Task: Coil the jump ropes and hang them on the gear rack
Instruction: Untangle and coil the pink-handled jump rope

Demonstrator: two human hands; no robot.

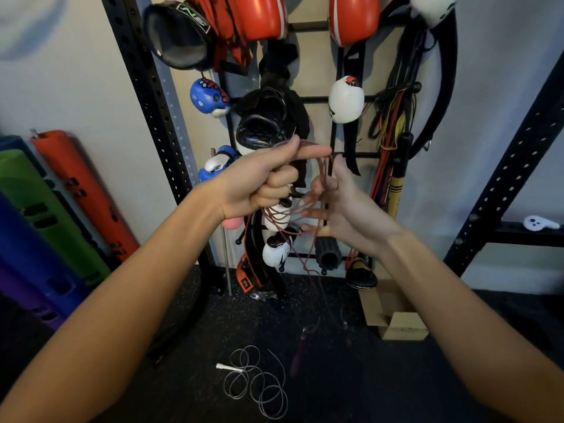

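The left hand [262, 178] grips a bunch of loops of the dark red jump rope [306, 209] in a fist, forefinger stretched out. Just beside it, the right hand [345, 203] is spread open, strands running across its fingers. Behind both hands hangs the gear rack [360, 154]. Below them, a white jump rope [256, 383] lies loose on the floor [183, 346].

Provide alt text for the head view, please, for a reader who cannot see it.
A person's left hand grips coils of a dark red jump rope while the open right hand reaches into its hanging loops, in front of a gear rack crowded with boxing gloves. A white jump rope lies loosely looped on the black floor.
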